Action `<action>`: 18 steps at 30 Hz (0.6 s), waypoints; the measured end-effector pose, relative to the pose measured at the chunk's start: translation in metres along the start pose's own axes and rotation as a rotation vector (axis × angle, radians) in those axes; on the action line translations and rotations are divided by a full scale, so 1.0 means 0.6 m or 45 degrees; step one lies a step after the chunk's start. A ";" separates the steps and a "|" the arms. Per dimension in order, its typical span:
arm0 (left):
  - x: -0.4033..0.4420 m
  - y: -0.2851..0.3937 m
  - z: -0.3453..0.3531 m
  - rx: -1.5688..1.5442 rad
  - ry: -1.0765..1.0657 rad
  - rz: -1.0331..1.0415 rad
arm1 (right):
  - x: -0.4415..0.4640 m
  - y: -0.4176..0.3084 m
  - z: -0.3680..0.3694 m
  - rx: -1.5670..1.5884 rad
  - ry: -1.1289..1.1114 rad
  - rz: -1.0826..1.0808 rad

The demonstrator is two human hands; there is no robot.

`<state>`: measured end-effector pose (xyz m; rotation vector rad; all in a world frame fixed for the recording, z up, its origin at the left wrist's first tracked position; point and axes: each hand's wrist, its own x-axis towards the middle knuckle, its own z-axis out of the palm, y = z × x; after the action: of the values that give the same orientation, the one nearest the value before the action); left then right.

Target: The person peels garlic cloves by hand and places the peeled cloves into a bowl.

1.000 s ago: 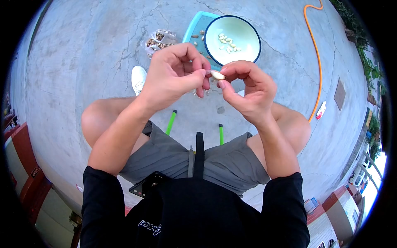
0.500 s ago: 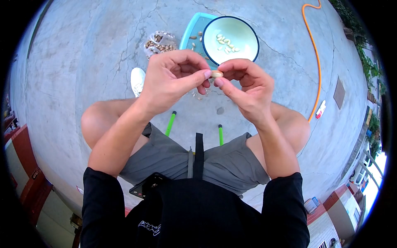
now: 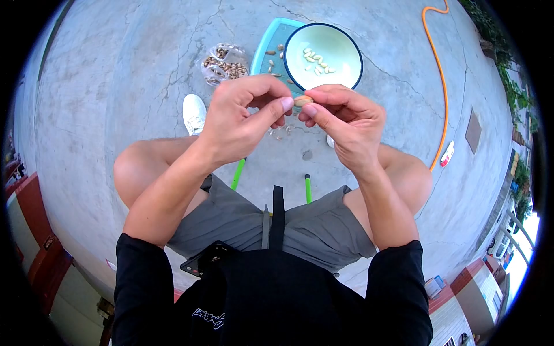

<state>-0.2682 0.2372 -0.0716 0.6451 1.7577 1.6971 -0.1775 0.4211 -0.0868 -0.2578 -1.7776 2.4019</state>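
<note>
Between my two hands sits a small oval nut (image 3: 303, 101), tan and cream in colour; its exact kind is hard to make out. My left hand (image 3: 242, 118) pinches its left end with thumb and index finger. From the other side, my right hand (image 3: 346, 118) grips it between thumb and fingertips. Just beyond the hands, a pale enamel bowl (image 3: 340, 46) with a dark blue rim holds several peeled, cream-coloured kernels (image 3: 317, 60). The bowl rests on a turquoise stool or tray (image 3: 266, 43), where several brown nuts (image 3: 270, 52) lie loose.
A clear plastic bag (image 3: 234, 55) of brown nuts stands on the concrete floor at the left. Small shell bits (image 3: 279, 134) lie below my hands. An orange hose (image 3: 442, 86) runs along the right, near a red and white packet (image 3: 448, 153). A phone (image 3: 209, 258) rests on my lap.
The nut has turned between my fingers and shows more of its tan side. My right hand has shifted slightly, its fingers curled closer around the nut.
</note>
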 end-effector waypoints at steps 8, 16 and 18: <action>-0.002 0.002 -0.006 -0.149 -0.060 -0.109 | 0.003 -0.006 -0.002 0.064 -0.061 0.042; 0.003 -0.003 -0.005 -0.265 -0.107 -0.183 | 0.005 -0.015 -0.005 0.035 -0.076 0.087; 0.007 -0.005 -0.011 -0.084 -0.126 -0.067 | 0.004 -0.018 -0.005 -0.001 -0.060 0.110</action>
<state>-0.2755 0.2356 -0.0752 0.6368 1.6293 1.6519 -0.1791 0.4272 -0.0776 -0.2863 -1.8235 2.4863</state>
